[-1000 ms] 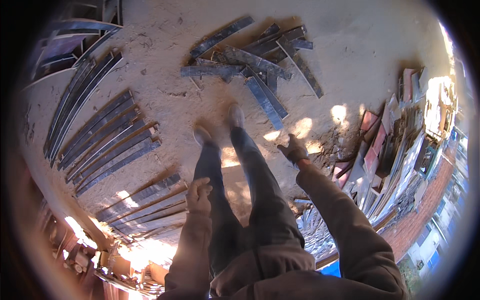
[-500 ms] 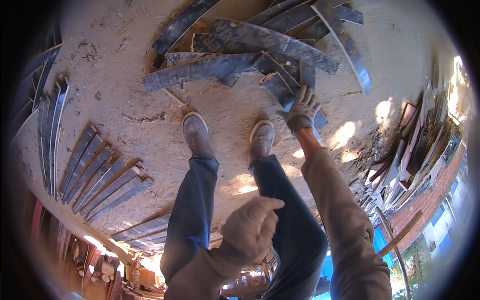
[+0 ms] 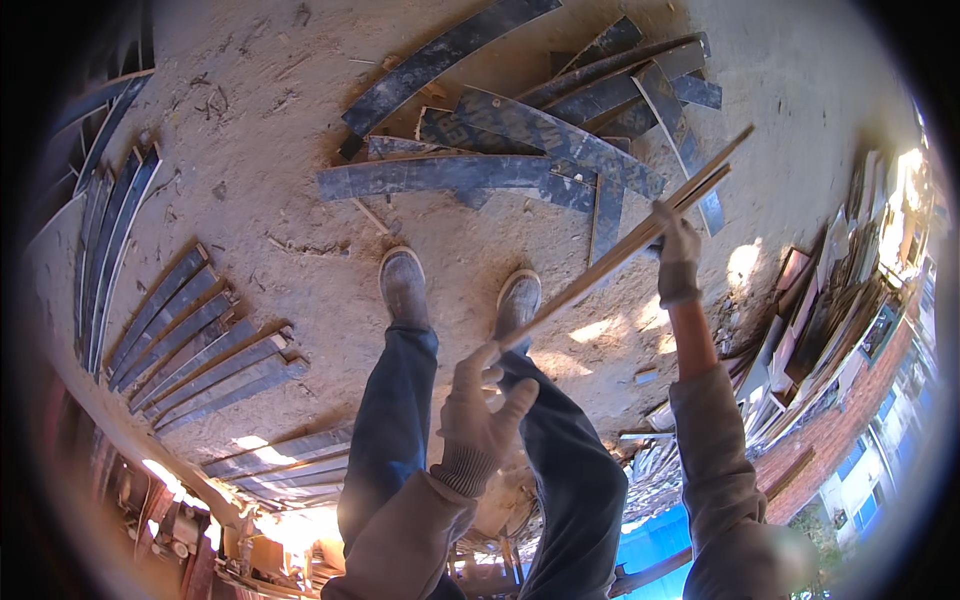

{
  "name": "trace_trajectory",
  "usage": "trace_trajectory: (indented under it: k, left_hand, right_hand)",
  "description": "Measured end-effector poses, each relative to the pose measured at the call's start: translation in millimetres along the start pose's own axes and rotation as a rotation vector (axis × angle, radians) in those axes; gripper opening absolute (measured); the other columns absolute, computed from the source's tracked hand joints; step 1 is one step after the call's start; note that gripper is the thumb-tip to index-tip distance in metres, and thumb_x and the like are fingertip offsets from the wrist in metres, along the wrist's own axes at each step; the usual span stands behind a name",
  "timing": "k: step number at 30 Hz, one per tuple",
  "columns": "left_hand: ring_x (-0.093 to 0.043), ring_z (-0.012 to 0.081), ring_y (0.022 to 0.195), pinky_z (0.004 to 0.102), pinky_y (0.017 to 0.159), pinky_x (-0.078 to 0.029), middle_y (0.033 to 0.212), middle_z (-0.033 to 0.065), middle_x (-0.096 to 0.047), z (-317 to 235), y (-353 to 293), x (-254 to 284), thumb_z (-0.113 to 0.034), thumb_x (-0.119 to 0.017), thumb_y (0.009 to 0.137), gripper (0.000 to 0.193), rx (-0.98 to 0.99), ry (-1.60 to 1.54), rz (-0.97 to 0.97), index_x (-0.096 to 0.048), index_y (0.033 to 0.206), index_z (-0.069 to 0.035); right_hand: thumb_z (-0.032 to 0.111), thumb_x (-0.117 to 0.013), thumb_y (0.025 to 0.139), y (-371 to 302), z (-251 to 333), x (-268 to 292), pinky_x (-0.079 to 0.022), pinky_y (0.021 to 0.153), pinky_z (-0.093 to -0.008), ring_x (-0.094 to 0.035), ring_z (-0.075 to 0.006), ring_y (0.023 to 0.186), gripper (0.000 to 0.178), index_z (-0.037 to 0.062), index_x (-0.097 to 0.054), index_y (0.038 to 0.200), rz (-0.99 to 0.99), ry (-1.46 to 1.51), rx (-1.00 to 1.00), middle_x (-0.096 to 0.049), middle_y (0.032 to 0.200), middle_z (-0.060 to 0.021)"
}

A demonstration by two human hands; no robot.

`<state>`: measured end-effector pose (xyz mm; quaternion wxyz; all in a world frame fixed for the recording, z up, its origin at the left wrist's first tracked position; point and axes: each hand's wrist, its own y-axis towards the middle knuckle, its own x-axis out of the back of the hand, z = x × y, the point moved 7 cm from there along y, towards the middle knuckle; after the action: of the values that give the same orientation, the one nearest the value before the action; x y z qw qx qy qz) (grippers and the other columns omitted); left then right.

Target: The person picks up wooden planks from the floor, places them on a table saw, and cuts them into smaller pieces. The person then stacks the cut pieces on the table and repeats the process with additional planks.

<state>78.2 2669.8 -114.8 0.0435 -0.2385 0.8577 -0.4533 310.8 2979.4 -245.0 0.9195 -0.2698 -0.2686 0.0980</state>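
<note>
My right hand [image 3: 678, 250], in a grey glove, is closed round long, narrow plywood strips [image 3: 610, 262], seen edge-on; two ends show at their top. They slant across in front of my right leg, lifted off the ground. At their lower end is my gloved left hand [image 3: 480, 410], its thumb and fingers apart; whether the fingertips touch the wood I cannot tell. Beyond my feet lies a loose heap of dark-faced plywood strips [image 3: 450, 175], crossing one another at several angles.
Dark strips lie fanned in a row [image 3: 190, 340] on the left, with more strips [image 3: 300, 460] below it. Others lean together [image 3: 120, 240] at the far left. A stack of scrap boards [image 3: 820, 310] lines the right side. Dusty ground [image 3: 270, 130] surrounds my shoes [image 3: 403, 285].
My right hand has risen from the heap's near edge with the plywood strips in its grip. My left hand has turned and its fingers have spread by their lower end.
</note>
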Motion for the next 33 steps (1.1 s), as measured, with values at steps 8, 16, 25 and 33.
trace_trajectory:
  k: [8,16,25,33]
  left_hand:
    - [-0.072,0.0323,0.114,0.0433,0.095,-0.059,0.124,0.0228,-0.072,1,11,35,-0.033,-0.081,0.096,0.065,0.042,-0.169,-0.121,-0.055,0.146,0.0]
    - [-0.071,0.0288,0.116,0.0409,0.097,-0.059,0.129,0.0241,-0.07,-20,21,54,-0.03,-0.08,0.098,0.064,0.028,-0.262,-0.074,-0.055,0.147,0.002]
    - [-0.074,0.0348,0.114,0.0452,0.099,-0.059,0.128,0.0225,-0.071,-25,29,66,-0.037,-0.084,0.093,0.065,0.023,-0.299,-0.062,-0.058,0.141,0.0]
    - [-0.074,0.0349,0.115,0.0441,0.099,-0.059,0.125,0.0221,-0.072,-23,28,69,-0.033,-0.083,0.095,0.058,0.065,-0.331,-0.004,-0.06,0.14,-0.003]
  right_hand:
    - [0.061,-0.059,0.102,96,-97,-51,-0.065,0.09,-0.0455,-0.073,-0.0222,0.107,0.045,0.0255,-0.072,0.126,0.381,0.713,-0.728,-0.076,0.123,-0.0016]
    - [0.058,-0.077,0.093,73,-62,-94,-0.053,0.11,-0.0578,-0.041,-0.0392,0.151,0.088,0.0178,-0.04,0.162,-0.033,-0.198,-0.537,-0.047,0.164,-0.0097]
    - [0.066,-0.091,0.07,68,24,-223,-0.035,0.124,-0.055,-0.044,-0.0475,0.144,0.144,-0.0073,-0.013,0.166,0.243,-1.631,0.725,-0.039,0.16,-0.0313]
    - [0.041,-0.092,0.076,93,15,-182,-0.054,0.107,-0.0508,-0.058,-0.0427,0.128,0.094,-0.0008,-0.045,0.145,0.354,-1.513,0.417,-0.057,0.137,-0.0254]
